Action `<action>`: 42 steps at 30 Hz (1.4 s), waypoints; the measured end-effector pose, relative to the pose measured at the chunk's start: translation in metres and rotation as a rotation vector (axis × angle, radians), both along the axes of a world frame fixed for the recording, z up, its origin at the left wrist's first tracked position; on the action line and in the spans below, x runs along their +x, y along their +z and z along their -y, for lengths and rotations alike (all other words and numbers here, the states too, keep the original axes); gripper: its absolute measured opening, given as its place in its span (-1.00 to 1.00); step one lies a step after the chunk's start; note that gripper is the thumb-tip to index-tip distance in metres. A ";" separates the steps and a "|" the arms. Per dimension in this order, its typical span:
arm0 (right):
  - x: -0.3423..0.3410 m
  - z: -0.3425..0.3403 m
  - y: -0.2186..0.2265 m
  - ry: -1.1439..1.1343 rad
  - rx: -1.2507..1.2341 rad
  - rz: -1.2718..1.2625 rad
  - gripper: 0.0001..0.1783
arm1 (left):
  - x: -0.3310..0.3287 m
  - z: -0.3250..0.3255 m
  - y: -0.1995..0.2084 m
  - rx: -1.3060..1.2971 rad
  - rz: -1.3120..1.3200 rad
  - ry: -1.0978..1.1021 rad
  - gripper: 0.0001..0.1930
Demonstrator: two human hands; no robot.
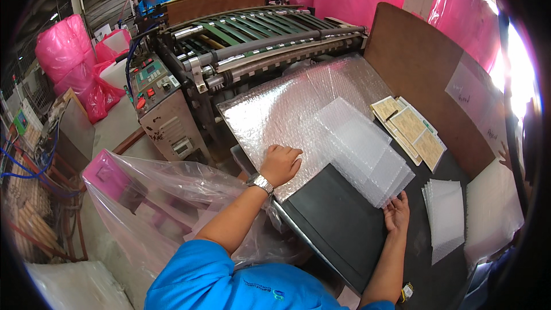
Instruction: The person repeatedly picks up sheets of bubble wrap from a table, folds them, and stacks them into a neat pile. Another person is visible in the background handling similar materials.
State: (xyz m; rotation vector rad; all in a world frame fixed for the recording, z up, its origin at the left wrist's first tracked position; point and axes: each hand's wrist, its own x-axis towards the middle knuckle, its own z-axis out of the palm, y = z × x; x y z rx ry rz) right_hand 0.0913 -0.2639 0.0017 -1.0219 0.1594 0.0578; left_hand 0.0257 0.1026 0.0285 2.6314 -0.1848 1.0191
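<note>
Several clear bubble-wrap bags (367, 149) lie overlapped and fanned out. My right hand (397, 212) has their near corner, with its fingers curled against the edge. Under their upper part spreads a shiny silver bubble-foil sheet (255, 117). My left hand (280, 165), with a metal watch at the wrist, rests over the foil's near-left side. Its fingers are curled in and nothing shows in them; the palm is hidden. A black flat panel (336, 218) lies between my forearms, partly beneath the bags.
Rollers and green belts of a machine (258, 34) stand ahead, with a control box (166, 103) at left. Printed cards (413, 129), a fanned bag stack (445, 215) and a taller stack (493, 209) sit right, before a brown board (416, 51). Clear plastic film (178, 178) drapes left. Someone (152, 1) stands behind.
</note>
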 end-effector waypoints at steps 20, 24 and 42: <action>0.010 0.023 -0.015 0.127 0.182 0.081 -0.42 | -0.001 0.001 0.002 -0.018 -0.014 -0.005 -0.82; 0.010 0.023 -0.015 0.136 0.196 0.071 -0.43 | -0.001 0.001 0.002 -0.016 0.011 -0.004 -0.82; 0.011 0.023 -0.017 0.126 0.176 0.068 -0.45 | -0.002 0.001 0.004 -0.022 -0.012 -0.012 -0.82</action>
